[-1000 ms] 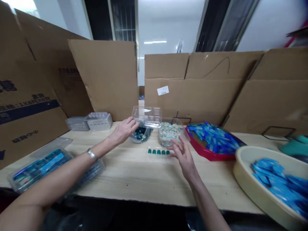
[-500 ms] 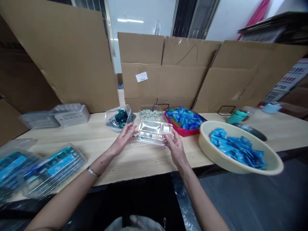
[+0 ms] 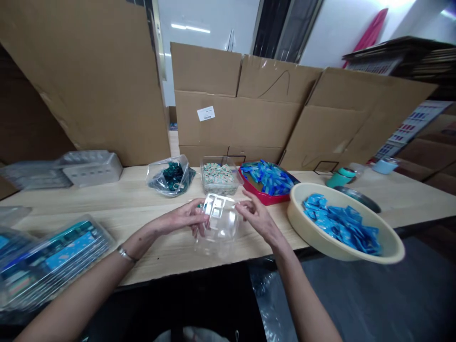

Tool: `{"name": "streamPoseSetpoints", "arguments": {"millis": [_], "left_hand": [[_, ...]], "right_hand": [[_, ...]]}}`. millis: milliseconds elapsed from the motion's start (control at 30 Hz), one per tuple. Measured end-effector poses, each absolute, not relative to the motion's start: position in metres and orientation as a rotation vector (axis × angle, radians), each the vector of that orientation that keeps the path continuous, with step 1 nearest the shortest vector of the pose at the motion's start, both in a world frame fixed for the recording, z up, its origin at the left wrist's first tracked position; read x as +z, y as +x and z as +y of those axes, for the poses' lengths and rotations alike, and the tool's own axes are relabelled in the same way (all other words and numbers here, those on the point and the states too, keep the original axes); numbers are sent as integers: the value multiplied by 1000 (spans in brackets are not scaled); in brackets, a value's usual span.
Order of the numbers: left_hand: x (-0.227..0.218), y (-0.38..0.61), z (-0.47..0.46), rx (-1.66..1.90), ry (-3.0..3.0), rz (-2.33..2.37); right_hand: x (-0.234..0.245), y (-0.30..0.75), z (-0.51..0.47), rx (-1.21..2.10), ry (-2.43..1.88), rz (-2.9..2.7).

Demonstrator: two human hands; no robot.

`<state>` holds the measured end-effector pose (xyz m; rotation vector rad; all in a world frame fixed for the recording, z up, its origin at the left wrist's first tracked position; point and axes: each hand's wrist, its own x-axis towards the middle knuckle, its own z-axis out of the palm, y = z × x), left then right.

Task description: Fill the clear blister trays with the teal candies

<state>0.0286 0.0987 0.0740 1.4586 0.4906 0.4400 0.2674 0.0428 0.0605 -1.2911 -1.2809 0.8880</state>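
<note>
While I follow the scene remotely through a head-worn camera, the person's two hands meet over a pale wood-grain counter [image 3: 171, 259] that runs the width of the frame. Just below the middle of the frame, a clear plastic tray [image 3: 224, 223] is tilted above the surface. The left hand [image 3: 190, 218] has its fingers closed on the tray's left edge; the right hand [image 3: 256, 216], fingers partly spread, touches its upper right edge, though I cannot tell whether it grips.

Behind the hands, at center frame, sit a clear bag [image 3: 185, 164] of dark green pieces, a clear box [image 3: 221, 190] of small pale packets and a red tray [image 3: 270, 198] of blue pieces. A cream basin [image 3: 331, 249] of blue packets fills the right of the frame, near a teal cup [image 3: 340, 177]. Filled clear cases [image 3: 59, 256] lie at lower left.

Cardboard panels [image 3: 228, 123] stand along the counter's back. Beyond them I see a white wall [image 3: 210, 47], a dark window [image 3: 278, 28] and, at upper right, pink cloth [image 3: 370, 31] above stacked flat cardboard [image 3: 423, 59]. Gray floor [image 3: 342, 294] shows at lower right.
</note>
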Motion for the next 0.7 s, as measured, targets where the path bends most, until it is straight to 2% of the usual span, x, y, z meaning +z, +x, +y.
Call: {"name": "streamPoseSetpoints", "arguments": {"millis": [67, 133, 233, 333, 467, 700], "left_hand": [[78, 23, 103, 382, 1459, 496], [73, 24, 106, 543, 1361, 543], [56, 31, 102, 796, 1085, 578], [39, 44, 87, 806, 908, 581], [31, 56, 80, 867, 855, 645], [38, 43, 116, 690, 942, 748]], "right_hand": [[63, 267, 43, 1118, -1292, -1342], [57, 263, 45, 1200, -1247, -1255], [41, 260, 51, 1043, -1198, -995], [25, 258, 57, 898, -1225, -887], [17, 256, 62, 866, -1303, -1014], [46, 293, 112, 281, -1420, -1367]]}}
